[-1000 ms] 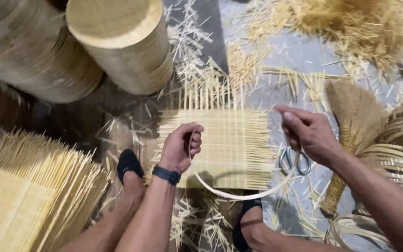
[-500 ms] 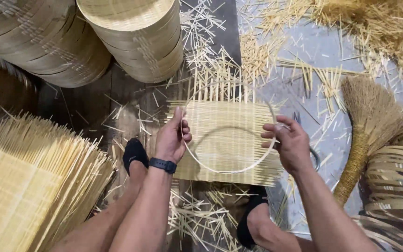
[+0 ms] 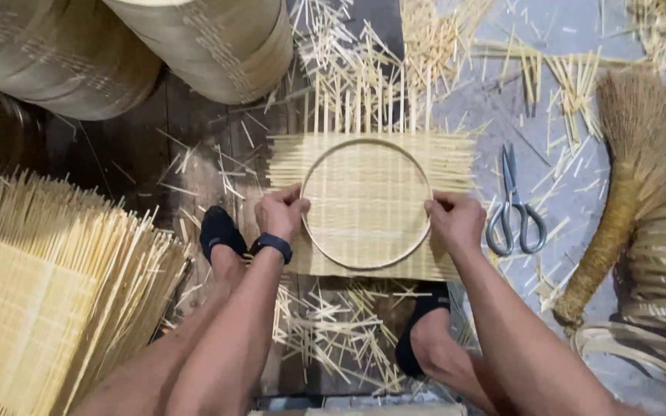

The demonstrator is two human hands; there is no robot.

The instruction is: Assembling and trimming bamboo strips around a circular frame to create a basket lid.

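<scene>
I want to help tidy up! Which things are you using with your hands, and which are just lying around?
In use:
left hand
right hand
bamboo ring
woven mat

Lying about:
scissors
broom
loose bamboo sticks
stacked mats

Both bare forearms are stretched forward and down from the lower edge of the view, angled slightly toward each other. The left hand (image 3: 280, 213) is curled into a loose fist, knuckles up, with the fingertips pinched together at its inner side; a dark band is worn on its wrist. The right hand (image 3: 456, 221) is held level with it, well apart, likewise closed with the fingers pinched inward. Two bent legs in dark footwear are seen beneath the arms
</scene>
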